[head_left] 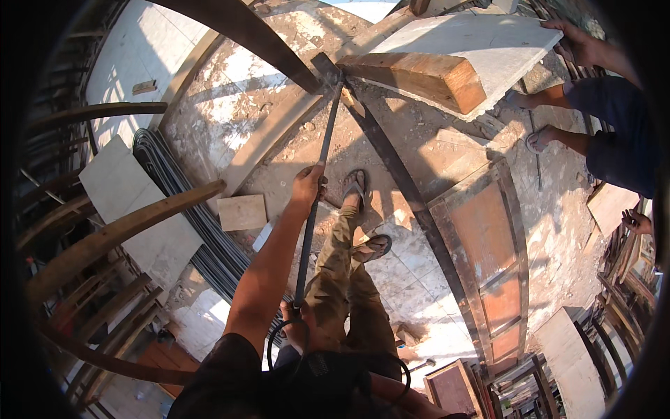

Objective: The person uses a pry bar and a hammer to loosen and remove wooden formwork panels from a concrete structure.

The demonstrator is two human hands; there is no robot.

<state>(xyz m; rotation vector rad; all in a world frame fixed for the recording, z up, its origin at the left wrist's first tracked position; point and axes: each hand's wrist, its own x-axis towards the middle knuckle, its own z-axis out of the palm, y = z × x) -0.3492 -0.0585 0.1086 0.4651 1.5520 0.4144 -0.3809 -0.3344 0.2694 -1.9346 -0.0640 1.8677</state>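
A long dark metal pry bar (pixel 318 174) runs up from my waist to a joint of wooden beams. My left hand (pixel 308 186) is closed around its middle with the arm stretched out. Close to my body, my right hand (pixel 299 327) grips the lower end, partly hidden by a dark strap or cord. The bar's far tip meets the joint, beside the split, pale end of a dark beam (pixel 401 167). A thick squared timber (pixel 419 77) extends to the right from that joint.
At the right, another person's hand (pixel 576 43) holds a pale board (pixel 474 42). A panelled wooden door (pixel 488 237) lies right of my feet. Bundled dark strips (pixel 188 202), curved timbers (pixel 132 223) and a small board (pixel 241 212) are at left. Rubble covers the floor.
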